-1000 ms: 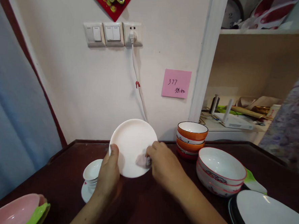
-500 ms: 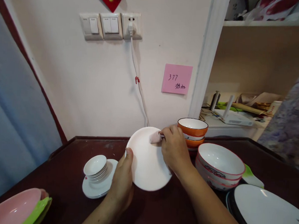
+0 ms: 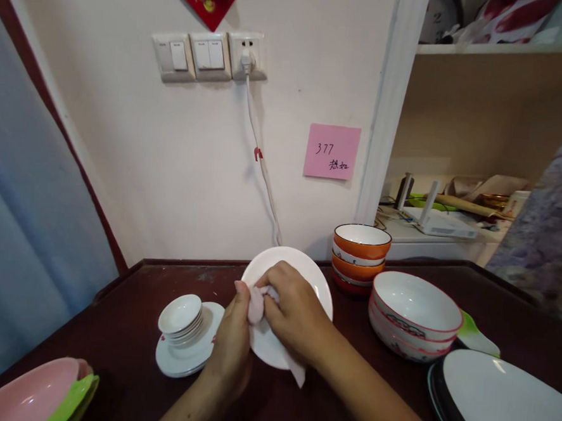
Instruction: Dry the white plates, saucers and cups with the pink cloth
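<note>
My left hand (image 3: 232, 341) grips the left rim of a small white plate (image 3: 315, 276), held tilted above the dark table (image 3: 120, 353). My right hand (image 3: 294, 310) presses a crumpled pale pink cloth (image 3: 256, 304) against the plate's face, near the left edge and close to my left thumb. A corner of the cloth hangs below the plate. Most of the plate's lower half is hidden by my hands.
Left of my hands sits a stack of small white saucers (image 3: 181, 322) on a plate. Stacked orange bowls (image 3: 360, 253) and white red-rimmed bowls (image 3: 415, 317) stand to the right, with a large white plate (image 3: 502, 395) at the front right. Pink and green dishes (image 3: 36, 399) lie front left.
My right hand has swept the cloth from the plate's top edge down to its left side by my left thumb. The plate has tilted and sits slightly lower.
</note>
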A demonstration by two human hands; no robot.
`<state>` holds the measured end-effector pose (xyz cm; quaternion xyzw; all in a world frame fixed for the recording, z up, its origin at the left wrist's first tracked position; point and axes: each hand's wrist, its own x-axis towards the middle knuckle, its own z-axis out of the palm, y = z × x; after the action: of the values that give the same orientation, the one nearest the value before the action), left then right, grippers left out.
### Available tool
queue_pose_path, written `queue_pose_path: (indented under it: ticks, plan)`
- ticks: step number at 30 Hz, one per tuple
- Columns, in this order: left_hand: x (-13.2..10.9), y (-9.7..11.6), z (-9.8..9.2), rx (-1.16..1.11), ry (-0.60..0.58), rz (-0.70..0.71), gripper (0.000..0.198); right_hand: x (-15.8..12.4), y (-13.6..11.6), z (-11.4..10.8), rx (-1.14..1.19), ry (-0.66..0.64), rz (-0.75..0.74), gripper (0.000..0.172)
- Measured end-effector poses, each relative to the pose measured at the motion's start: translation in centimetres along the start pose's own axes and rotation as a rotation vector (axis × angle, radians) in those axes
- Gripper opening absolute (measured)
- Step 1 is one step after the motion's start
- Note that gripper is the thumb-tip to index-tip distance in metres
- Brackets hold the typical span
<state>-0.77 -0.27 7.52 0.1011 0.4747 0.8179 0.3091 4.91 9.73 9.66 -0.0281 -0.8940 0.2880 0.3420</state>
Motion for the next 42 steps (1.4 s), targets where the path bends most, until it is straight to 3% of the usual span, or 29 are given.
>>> queue_pose_path:
  ticks: [3,5,10,13,16,19,22,27,29,36,42]
  plan:
    - [-0.4,-0.7,0.2,-0.004,-0.058,-0.080,0.059,0.6,2.4,-0.4,-0.071,0.165,0.006,0.016]
    - [-0.2,-0.7,0.1,0.003,-0.025,-0.059,0.058,0.9,4.2,-1.0,-0.188,0.239,0.054,0.012]
    - [1.3,1.5,-0.5,0.001,0.247,0.162,0.053,0.9,7.4,-2.1,-0.400,0.156,0.282,0.014]
    - [1.8,3.2,-0.7,-0.051,0.353,0.264,0.049,0.9,8.2,-1.9,-0.279,0.132,0.337,0.026]
    - [1.9,4.2,-1.0,-0.085,0.289,0.333,0.048,1.0,8.5,-1.3,0.030,0.199,0.316,0.043]
    - [1.6,4.6,-1.0,-0.106,0.242,0.370,0.048,1.2,8.1,-1.2,0.290,0.231,0.380,0.034]
    - [1.2,4.8,-0.7,-0.134,0.261,0.399,0.047,1.2,6.8,-1.5,0.467,0.175,0.447,0.022]
    - [0.5,4.7,-0.1,-0.129,0.205,0.420,0.047,0.8,3.7,-1.4,0.880,-0.059,0.463,0.037]
    - [0.2,4.4,0.0,-0.114,0.148,0.403,0.050,0.6,2.5,-0.9,1.005,-0.084,0.469,0.038]
    - [-0.1,5.2,0.1,-0.019,0.030,0.312,0.047,1.0,0.2,-1.4,1.092,0.191,0.488,0.029]
    - [-0.5,5.5,-0.7,0.284,-0.109,0.098,0.040,0.3,0.0,-3.9,1.054,0.200,0.559,0.029]
